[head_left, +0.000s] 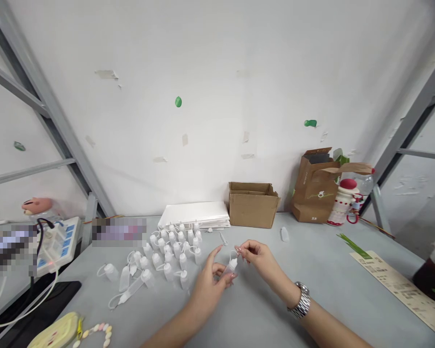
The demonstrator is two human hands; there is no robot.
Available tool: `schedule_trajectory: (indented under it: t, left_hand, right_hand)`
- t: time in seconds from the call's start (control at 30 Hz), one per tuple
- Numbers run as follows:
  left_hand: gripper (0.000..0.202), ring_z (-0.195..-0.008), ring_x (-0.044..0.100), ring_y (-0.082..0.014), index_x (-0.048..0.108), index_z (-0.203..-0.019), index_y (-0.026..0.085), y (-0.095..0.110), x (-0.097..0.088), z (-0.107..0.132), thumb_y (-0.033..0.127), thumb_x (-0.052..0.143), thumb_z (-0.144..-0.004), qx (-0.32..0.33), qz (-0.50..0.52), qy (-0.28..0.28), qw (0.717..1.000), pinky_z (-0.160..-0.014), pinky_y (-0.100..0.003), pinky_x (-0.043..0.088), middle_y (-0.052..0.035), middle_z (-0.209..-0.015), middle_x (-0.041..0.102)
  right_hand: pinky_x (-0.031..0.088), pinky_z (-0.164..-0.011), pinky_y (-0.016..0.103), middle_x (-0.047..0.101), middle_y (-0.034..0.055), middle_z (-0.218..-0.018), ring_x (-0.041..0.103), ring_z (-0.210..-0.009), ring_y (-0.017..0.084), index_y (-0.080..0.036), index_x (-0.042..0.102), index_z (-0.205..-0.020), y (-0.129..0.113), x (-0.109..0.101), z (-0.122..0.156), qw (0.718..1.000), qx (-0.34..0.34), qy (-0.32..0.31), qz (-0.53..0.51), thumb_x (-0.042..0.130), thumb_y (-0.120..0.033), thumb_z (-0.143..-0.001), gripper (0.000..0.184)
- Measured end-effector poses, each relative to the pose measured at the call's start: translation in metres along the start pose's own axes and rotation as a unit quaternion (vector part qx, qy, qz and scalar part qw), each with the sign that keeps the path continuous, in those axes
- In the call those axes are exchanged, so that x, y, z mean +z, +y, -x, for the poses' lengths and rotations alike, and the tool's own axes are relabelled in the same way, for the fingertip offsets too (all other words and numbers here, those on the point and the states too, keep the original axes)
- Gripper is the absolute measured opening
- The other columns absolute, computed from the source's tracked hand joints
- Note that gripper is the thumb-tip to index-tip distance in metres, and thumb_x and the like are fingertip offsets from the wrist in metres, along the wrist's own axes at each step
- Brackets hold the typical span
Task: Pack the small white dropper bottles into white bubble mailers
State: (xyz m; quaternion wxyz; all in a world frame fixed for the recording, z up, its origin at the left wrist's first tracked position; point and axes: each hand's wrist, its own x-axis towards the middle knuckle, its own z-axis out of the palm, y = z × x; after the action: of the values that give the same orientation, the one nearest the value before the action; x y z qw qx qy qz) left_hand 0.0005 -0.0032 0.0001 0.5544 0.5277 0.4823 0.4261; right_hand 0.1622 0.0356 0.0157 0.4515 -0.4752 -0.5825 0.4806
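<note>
Translucent plastic bottle (231,267) — small, capped, tilted

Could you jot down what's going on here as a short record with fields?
Left hand: grips a small clear plastic bottle
Right hand: pinches the bottle's top end
Beside the left hand: cluster of small bottles, some lying down
Surface: grey table
At the wall: open cardboard box, brown paper bag, white stack
Right wrist: metal watch

A white wall (217,96), scuffed and dotted with green tape scraps (178,101), rises behind the grey desk (311,270). Grey metal frame bars (47,111) slant at both sides under even light.
</note>
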Motion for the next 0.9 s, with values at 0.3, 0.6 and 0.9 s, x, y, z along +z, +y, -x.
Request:
schedule_trajectory:
  t: [0.3,0.6,0.9]
  left_hand:
    - [0.074,-0.069,0.060,-0.0159,0.026,-0.133,0.012,0.003,0.000,0.001,0.028,0.062,-0.070,-0.002,-0.001,0.007,1.000,-0.071,-0.033,0.051,-0.0008,-0.073,0.060]
    - [0.073,-0.068,0.060,-0.0153,0.027,-0.132,0.015,-0.002,-0.001,-0.001,0.029,0.062,-0.071,0.000,0.001,0.005,1.000,-0.071,-0.033,0.051,0.0005,-0.073,0.060]
    - [0.060,-0.072,0.061,-0.0161,0.035,-0.127,0.018,-0.009,-0.003,-0.002,0.025,0.059,-0.072,0.015,-0.049,0.018,0.999,-0.074,-0.032,0.049,0.0007,-0.072,0.062]
  right_hand:
    - [0.032,-0.052,0.025,0.045,-0.0047,-0.052,0.039,-0.050,0.011,-0.018,0.054,-0.059,0.002,-0.001,-0.001,1.000,0.002,0.018,0.010,0.062,-0.057,-0.064,0.040]
    - [0.034,-0.052,0.025,0.047,-0.0041,-0.052,0.039,-0.051,0.011,-0.018,0.055,-0.060,-0.001,0.000,0.001,1.000,-0.005,0.014,0.022,0.061,-0.055,-0.065,0.038]
    - [0.039,-0.062,0.027,0.053,-0.0005,-0.062,0.048,-0.063,0.015,-0.019,0.056,-0.060,-0.010,0.002,0.010,0.986,-0.094,0.040,0.129,0.055,-0.042,-0.074,0.027]
